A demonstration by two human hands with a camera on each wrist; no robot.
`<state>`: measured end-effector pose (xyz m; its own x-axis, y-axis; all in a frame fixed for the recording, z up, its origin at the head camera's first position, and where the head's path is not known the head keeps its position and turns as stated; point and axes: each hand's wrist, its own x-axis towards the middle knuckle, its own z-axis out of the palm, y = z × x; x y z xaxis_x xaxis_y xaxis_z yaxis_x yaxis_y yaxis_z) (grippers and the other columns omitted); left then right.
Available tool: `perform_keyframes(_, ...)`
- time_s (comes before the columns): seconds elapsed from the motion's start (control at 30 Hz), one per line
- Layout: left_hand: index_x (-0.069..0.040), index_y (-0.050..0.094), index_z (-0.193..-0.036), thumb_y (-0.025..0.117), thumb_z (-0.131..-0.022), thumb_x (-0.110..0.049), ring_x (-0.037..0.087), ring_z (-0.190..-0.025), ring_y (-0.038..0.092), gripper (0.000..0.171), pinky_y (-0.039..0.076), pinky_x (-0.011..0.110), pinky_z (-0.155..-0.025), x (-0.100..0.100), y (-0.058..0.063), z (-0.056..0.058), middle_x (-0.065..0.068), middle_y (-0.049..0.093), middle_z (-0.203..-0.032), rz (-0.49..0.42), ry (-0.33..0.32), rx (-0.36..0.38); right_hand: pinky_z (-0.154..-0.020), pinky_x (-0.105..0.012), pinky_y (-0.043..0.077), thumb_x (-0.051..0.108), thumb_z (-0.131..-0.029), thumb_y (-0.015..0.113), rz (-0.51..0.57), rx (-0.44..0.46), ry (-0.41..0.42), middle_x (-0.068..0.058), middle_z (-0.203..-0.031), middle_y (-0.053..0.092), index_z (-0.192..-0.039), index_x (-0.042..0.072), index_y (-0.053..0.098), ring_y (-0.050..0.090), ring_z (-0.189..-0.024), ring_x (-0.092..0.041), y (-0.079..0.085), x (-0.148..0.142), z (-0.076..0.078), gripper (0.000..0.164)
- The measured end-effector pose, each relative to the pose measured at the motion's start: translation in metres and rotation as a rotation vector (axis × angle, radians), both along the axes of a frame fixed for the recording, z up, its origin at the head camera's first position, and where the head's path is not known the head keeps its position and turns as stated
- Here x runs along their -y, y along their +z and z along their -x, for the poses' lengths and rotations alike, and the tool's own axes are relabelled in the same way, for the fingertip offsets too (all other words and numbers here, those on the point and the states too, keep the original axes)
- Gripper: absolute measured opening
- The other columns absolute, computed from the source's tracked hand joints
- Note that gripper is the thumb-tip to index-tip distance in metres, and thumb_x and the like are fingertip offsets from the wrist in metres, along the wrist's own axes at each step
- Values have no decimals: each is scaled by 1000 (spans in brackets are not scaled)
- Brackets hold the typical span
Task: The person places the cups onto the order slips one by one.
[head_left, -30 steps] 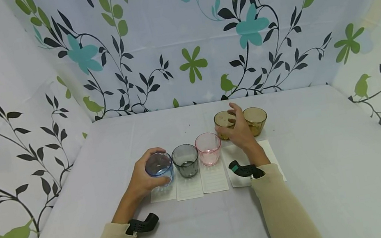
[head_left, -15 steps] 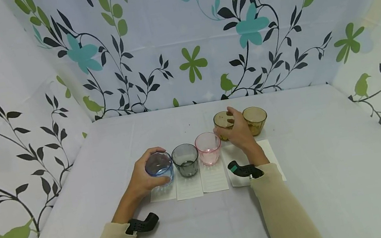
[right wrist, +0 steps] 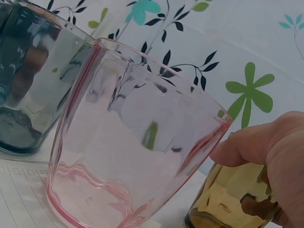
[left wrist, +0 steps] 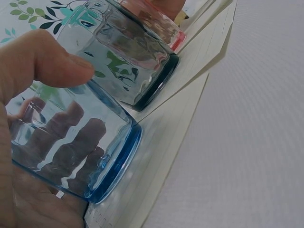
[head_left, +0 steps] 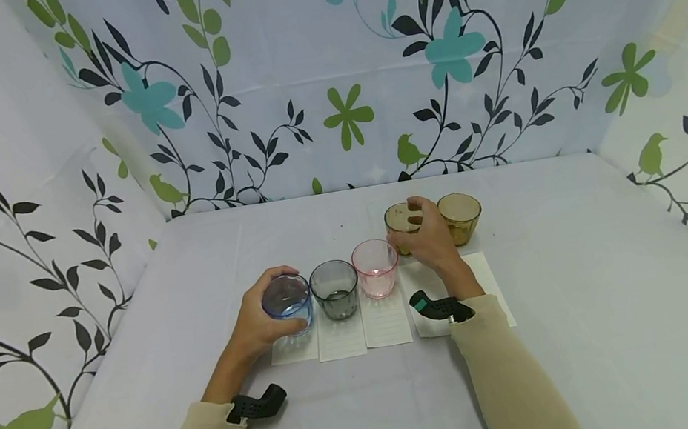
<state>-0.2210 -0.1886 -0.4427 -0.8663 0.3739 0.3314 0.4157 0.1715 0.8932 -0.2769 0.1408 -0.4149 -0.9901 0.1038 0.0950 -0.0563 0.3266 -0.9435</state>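
Note:
My left hand (head_left: 257, 317) grips a blue glass (left wrist: 76, 142), with the thumb on its near side and the fingers wrapped behind it. The blue glass stands at the left end of a row, over a sheet of lined paper. Beside it are a grey glass (head_left: 336, 289) and a pink-rimmed glass (head_left: 376, 269). Farther back, my right hand (head_left: 434, 236) holds the left one of two amber glasses (right wrist: 228, 194), its thumb at the front and fingers around the right side. The other amber glass (head_left: 461, 217) stands just right of this hand.
Paper sheets (head_left: 341, 339) lie side by side under the row, and a wider white sheet (head_left: 488, 274) lies partly beneath my right forearm. The white table (head_left: 375, 412) ends at a patterned cloth backdrop (head_left: 290, 43), with more cloth on both sides.
My right hand has shifted very slightly left with the left amber glass. The left hand and the other glasses stay in place.

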Motion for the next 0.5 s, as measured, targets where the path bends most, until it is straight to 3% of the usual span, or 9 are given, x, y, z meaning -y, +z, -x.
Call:
perform_keyframes(0.27,0,50,-138,83,-64,4,35,-116,59,80,44,58,-100,0,0,0,14,62,-126,5,7,4,-104,-49,48,16,-82,81,-39,-23,-7,-17,-149,44,-152,7,37,47,-134,-33,1,-1,0,83)
perform_keyframes(0.5,0,50,-138,82,-64,5,36,-116,59,81,44,57,-100,0,2,-1,14,62,-126,1,6,8,-104,-50,48,14,-81,82,-44,-27,-4,-15,-148,45,-151,8,38,47,-135,-32,11,0,-4,83)
